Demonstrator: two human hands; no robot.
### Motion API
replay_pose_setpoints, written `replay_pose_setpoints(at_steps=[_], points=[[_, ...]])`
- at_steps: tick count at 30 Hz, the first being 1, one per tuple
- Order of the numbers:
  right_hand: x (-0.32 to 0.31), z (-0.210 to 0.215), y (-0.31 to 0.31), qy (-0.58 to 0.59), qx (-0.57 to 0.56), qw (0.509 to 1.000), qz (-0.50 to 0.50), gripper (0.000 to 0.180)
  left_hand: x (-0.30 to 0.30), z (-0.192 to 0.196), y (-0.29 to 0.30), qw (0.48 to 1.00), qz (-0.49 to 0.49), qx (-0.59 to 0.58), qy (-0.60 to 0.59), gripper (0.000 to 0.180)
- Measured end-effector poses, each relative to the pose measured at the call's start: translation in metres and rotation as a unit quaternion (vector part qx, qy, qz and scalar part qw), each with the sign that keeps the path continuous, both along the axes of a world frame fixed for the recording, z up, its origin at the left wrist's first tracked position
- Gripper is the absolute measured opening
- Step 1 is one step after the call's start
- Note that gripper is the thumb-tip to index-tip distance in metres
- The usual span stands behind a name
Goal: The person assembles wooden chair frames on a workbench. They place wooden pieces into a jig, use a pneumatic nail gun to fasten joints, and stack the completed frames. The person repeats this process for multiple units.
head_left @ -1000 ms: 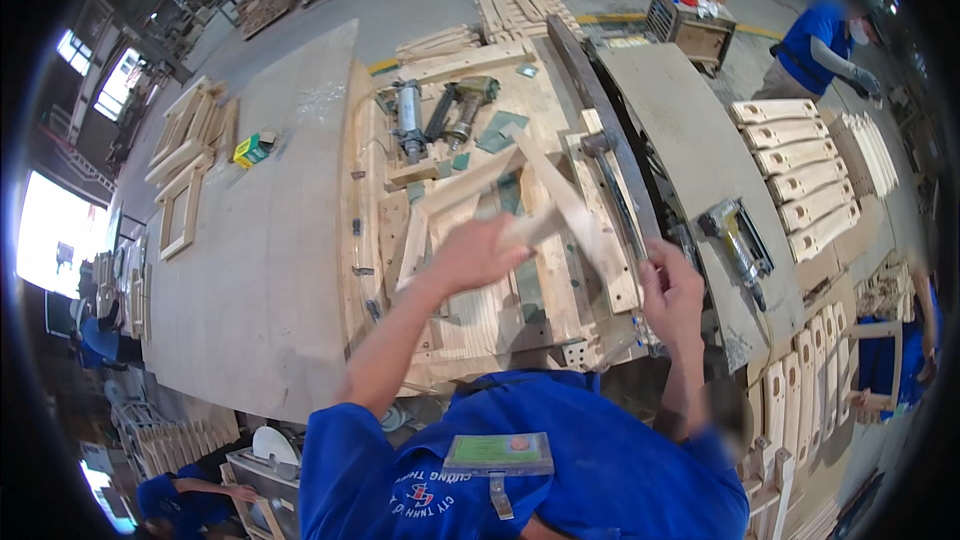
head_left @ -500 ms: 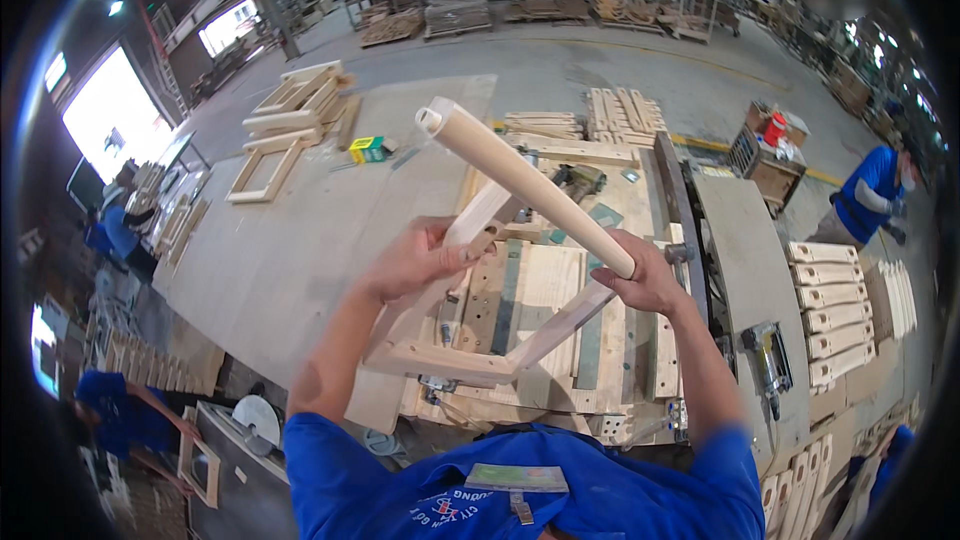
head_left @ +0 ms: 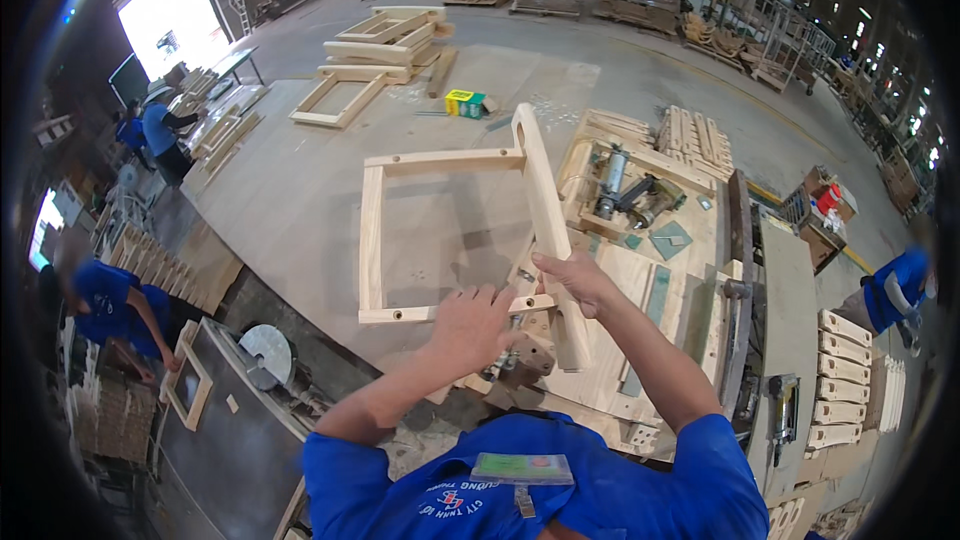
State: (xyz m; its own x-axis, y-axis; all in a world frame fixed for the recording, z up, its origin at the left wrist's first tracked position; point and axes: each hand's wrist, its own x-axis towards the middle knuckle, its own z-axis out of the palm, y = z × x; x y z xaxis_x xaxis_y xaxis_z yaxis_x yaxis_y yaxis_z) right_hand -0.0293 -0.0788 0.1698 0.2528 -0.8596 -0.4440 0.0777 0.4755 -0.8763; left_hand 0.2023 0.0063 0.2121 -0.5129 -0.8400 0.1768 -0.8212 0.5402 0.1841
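Note:
A pale wooden frame (head_left: 371, 240) is held over the left side of the workbench, with a longer, thicker rail (head_left: 545, 205) along its right side. That rail has an oblong slot at its far end. My right hand (head_left: 578, 283) is closed around the thick rail near its lower end. Across the frame's near bar lies my left hand (head_left: 470, 325), its fingers stretched out and touching the wood close to the joint; its thumb is partly hidden. Dark holes show in the near and far bars.
On the workbench (head_left: 612, 315) lie power tools (head_left: 640, 198) and a green pad (head_left: 670, 239). Stacked frames (head_left: 375, 60) and a yellow-green box (head_left: 466, 104) stand on the large board beyond. Co-workers in blue are at left (head_left: 120, 300) and right (head_left: 893, 290). Slotted wooden pieces (head_left: 840, 380) are stacked at right.
The frame has swung leftward off the bench middle and turned, its thick rail now on the right. My left hand has shifted onto the near bar; my right still grips the thick rail.

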Motion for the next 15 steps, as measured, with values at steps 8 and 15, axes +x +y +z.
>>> replay_pose_setpoints(at_steps=[8,15], points=[[0.089,-0.043,-0.024,0.023,0.012,0.999,0.039,0.064,0.081,-0.071,-0.016,0.996,0.052,-0.013,0.068,0.037],[0.033,-0.039,0.007,0.070,-0.096,0.993,0.003,0.060,0.121,-0.099,-0.069,0.978,0.202,0.032,-0.042,0.032]])
